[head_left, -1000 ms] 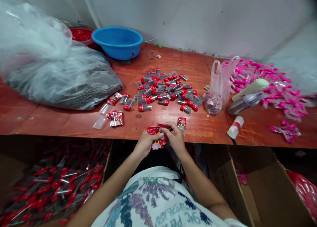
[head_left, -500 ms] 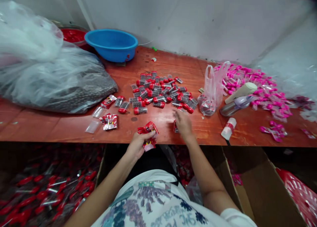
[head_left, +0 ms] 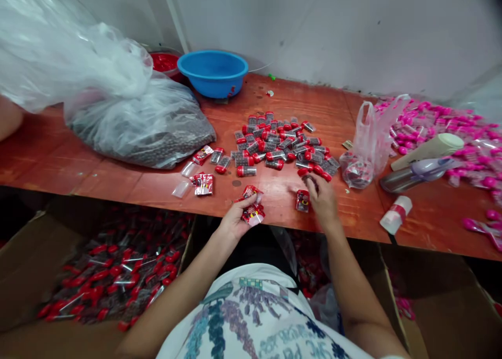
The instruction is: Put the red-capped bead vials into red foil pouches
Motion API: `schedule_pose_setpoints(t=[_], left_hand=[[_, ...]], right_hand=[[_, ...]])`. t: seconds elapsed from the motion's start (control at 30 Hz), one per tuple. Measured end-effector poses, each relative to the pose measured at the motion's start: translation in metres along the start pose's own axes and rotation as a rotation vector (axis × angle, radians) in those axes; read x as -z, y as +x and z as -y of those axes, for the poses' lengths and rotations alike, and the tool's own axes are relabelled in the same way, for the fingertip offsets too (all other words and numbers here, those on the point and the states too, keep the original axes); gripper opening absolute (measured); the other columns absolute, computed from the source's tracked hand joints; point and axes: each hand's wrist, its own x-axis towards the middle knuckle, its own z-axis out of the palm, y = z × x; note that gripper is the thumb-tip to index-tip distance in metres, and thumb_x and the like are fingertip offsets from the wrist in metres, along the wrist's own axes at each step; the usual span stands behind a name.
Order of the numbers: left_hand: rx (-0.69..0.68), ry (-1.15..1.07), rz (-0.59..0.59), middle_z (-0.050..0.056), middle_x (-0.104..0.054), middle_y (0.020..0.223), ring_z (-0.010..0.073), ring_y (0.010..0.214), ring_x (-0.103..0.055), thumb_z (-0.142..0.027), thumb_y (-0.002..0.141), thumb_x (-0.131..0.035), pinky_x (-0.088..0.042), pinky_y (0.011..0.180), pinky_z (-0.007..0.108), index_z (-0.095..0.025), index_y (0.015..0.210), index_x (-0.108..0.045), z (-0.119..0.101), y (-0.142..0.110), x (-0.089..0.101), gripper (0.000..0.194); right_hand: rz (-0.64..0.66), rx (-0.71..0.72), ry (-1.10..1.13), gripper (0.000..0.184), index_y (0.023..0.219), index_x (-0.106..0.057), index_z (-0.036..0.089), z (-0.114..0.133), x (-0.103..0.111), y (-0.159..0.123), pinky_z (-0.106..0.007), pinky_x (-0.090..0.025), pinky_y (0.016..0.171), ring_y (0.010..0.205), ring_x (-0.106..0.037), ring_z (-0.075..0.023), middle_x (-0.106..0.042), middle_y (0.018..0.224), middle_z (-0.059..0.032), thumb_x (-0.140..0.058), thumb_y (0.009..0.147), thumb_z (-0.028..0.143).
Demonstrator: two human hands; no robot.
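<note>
My left hand (head_left: 234,220) is at the near edge of the wooden table (head_left: 98,176) and grips a bunch of small red printed packets (head_left: 252,206). My right hand (head_left: 322,199) reaches forward onto the table, its fingers curled round a red-capped clear vial (head_left: 309,179) at the near edge of a pile of such vials (head_left: 280,142). One red packet (head_left: 302,200) lies on the table just left of my right hand.
A big clear bag of dark beads (head_left: 129,124) lies at the left, a blue basin (head_left: 214,72) at the back. Right are a small plastic bag (head_left: 363,150), a handheld sealer (head_left: 419,163), a white bottle (head_left: 395,215) and pink vials (head_left: 447,126). A box of red-capped vials (head_left: 113,275) sits below.
My right hand left the packets in my left hand and reached forward to the vial pile, closing on a vial. The head camera swung left.
</note>
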Motion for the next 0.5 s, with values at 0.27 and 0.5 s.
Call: schedule_pose_setpoints(t=[0.27, 0.5], left_hand=[[-0.01, -0.043, 0.004, 0.008, -0.07, 0.068, 0.0156, 0.057, -0.067, -0.004, 0.081, -0.057, -0.057, 0.062, 0.029, -0.01, 0.073, -0.063, 0.003, -0.001, -0.006, 0.012], [-0.04, -0.021, 0.04, 0.009, -0.071, 0.07, 0.0172, 0.061, -0.068, -0.003, 0.08, -0.058, -0.058, 0.067, 0.031, -0.009, 0.074, -0.064, 0.008, -0.005, -0.007, 0.01]], right_hand=[[0.164, -0.171, 0.545, 0.029, 0.11, -0.064, 0.021, 0.08, -0.027, -0.076, -0.028, -0.051, 0.07, 0.078, -0.063, -0.0167, -0.069, 0.095, -0.0047, -0.053, 0.087, 0.035], [0.145, -0.226, 0.596, 0.029, 0.11, -0.064, 0.02, 0.08, -0.034, -0.074, -0.03, -0.052, 0.076, 0.082, -0.063, -0.0167, -0.068, 0.098, -0.005, -0.054, 0.087, 0.035]])
